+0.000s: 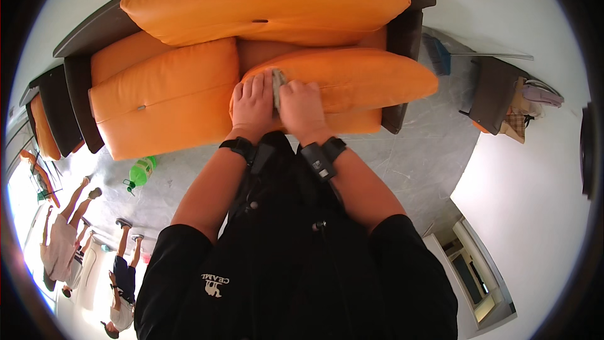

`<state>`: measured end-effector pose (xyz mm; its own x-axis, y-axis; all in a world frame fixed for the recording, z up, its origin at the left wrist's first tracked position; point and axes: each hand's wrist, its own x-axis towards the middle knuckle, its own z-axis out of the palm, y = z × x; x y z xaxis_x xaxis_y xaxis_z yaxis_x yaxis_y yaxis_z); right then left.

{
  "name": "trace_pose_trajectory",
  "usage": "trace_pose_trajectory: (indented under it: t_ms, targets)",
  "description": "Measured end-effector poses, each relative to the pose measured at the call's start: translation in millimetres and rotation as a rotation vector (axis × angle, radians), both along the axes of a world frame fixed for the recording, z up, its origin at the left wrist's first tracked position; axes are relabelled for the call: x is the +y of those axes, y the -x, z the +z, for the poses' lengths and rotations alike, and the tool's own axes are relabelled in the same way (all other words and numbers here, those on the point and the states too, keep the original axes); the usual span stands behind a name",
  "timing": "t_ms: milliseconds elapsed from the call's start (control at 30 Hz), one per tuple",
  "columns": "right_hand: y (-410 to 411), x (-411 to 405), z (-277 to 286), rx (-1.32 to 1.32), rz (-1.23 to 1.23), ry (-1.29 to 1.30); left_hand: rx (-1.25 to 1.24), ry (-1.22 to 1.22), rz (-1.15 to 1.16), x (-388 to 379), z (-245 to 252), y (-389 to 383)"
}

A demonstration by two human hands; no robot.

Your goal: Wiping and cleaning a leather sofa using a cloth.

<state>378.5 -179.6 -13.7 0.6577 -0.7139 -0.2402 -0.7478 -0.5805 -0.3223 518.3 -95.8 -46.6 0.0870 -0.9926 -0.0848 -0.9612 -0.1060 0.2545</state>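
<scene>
My left hand [254, 101] lies over the left end of an orange cushion [373, 75], fingers hooked over its top and thumb hidden. A crumpled greyish cloth [277, 87] sits between my two hands. Its right side is under the curled fingers of my right hand [303, 104], which presses against the same cushion. That cushion is tilted on the right half of a dark-framed sofa [405, 56], its far tip sticking out past the armrest. To its left is a second orange seat cushion [174, 99]. One long orange cushion [283, 0] leans along the backrest.
A green plastic bottle [141, 172] lies on the grey floor [377, 165]. Several people [123, 274] stand at the lower left. Right of the sofa are a blue dustpan or broom head [439, 54] and a dark chair [495, 89] with bags [516, 125].
</scene>
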Motion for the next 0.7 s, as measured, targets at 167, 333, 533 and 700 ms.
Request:
trace_pose_trajectory:
  t_ms: [167, 333, 533, 700]
  targets:
    - [45.2, -34.7, -2.1, -0.021, -0.008, 0.063, 0.109, -0.067, 0.009, 10.3, 11.1, -3.4]
    - [19.6, 0.8, -18.9, 0.097, -0.009, 0.032, 0.099, -0.066, 0.014, -3.3, 9.2, 9.3]
    - [58.9, -13.5, 5.0, -0.05, 0.023, -0.021, 0.09, -0.031, -0.03, 16.6, 6.7, 0.6]
    - [59.6, -2.5, 9.1, 0.022, -0.143, 0.098, 0.043, -0.013, 0.001, 10.0, 11.9, 15.0]
